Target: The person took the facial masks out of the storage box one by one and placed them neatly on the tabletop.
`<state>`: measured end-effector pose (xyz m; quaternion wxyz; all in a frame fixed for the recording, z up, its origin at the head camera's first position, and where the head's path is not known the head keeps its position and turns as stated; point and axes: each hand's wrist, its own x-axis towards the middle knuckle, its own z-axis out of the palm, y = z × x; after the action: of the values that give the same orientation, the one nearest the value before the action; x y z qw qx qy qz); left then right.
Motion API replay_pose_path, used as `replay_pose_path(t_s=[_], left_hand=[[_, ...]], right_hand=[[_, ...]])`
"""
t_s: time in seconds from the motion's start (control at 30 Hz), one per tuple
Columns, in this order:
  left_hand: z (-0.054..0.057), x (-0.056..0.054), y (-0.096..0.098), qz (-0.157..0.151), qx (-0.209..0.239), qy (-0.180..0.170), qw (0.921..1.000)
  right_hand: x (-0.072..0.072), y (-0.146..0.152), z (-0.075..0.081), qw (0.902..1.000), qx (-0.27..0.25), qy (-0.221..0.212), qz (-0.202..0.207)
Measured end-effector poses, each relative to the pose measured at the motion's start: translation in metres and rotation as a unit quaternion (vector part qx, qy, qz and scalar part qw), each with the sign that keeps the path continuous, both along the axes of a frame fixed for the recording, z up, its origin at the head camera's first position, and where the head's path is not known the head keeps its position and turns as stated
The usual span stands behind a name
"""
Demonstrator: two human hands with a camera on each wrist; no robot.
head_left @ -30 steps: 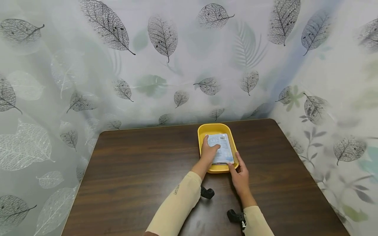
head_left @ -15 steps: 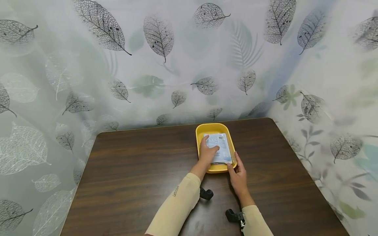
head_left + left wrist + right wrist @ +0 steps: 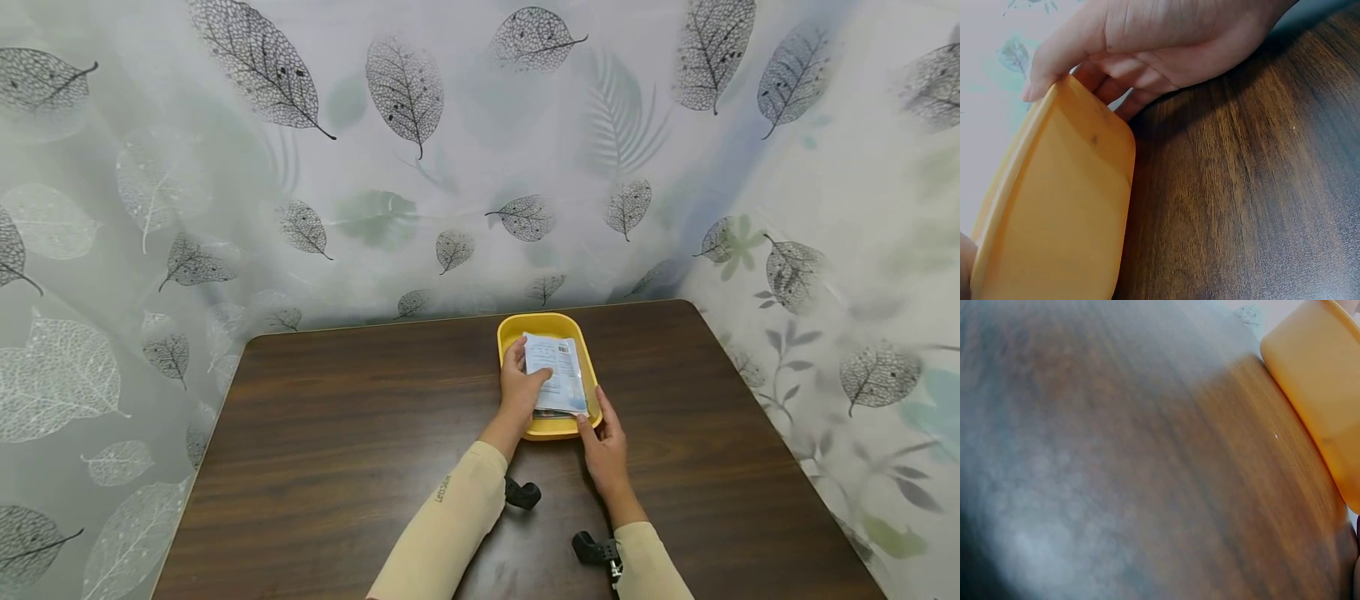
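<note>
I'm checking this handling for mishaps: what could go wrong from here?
The left hand holds the printed packet; a dark edge shows beneath its near end, so whatever lies under might slide along with it.
The right hand holds the yellow tray at its near right corner, so the tray could pivot on the wood-grain table if pulled unevenly.

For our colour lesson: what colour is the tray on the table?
The tray is yellow; clearest in the head view.
</note>
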<state>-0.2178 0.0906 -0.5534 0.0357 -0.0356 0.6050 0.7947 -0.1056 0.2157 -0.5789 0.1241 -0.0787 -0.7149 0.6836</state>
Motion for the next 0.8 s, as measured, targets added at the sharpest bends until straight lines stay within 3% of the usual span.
replay_pose_path(t_s=[0.13,0.27,0.37,0.43,0.53,0.67,0.73,0.8], left_hand=[[0.001,0.0,-0.003,-0.003,0.007,0.008,0.9999],[0.004,0.0,-0.005,-0.028,-0.002,-0.002,0.9996],[0.005,0.001,-0.005,-0.056,-0.032,-0.005,0.9979],[0.005,0.003,-0.004,-0.073,-0.079,-0.002,0.9942],[0.004,0.006,-0.001,-0.099,-0.192,0.02,0.9762],[0.004,0.008,0.001,-0.111,-0.319,0.073,0.9384],[0.003,0.009,0.001,-0.116,-0.339,0.094,0.9288],[0.003,0.008,0.002,-0.127,-0.332,0.104,0.9291]], right_hand=[[0.001,-0.001,0.002,1.0,-0.001,-0.002,-0.001],[-0.001,0.0,-0.004,1.0,-0.006,0.004,-0.001],[-0.005,0.003,-0.016,0.9999,-0.007,0.005,-0.005],[-0.007,0.005,-0.024,0.9999,-0.002,0.002,-0.01],[-0.008,0.006,-0.03,0.9999,0.004,0.001,-0.015],[-0.006,0.003,-0.024,0.9999,-0.001,0.01,-0.012],[-0.004,0.001,-0.016,0.9998,-0.003,0.015,-0.008],[-0.001,0.0,-0.008,0.9998,-0.005,0.021,-0.006]])
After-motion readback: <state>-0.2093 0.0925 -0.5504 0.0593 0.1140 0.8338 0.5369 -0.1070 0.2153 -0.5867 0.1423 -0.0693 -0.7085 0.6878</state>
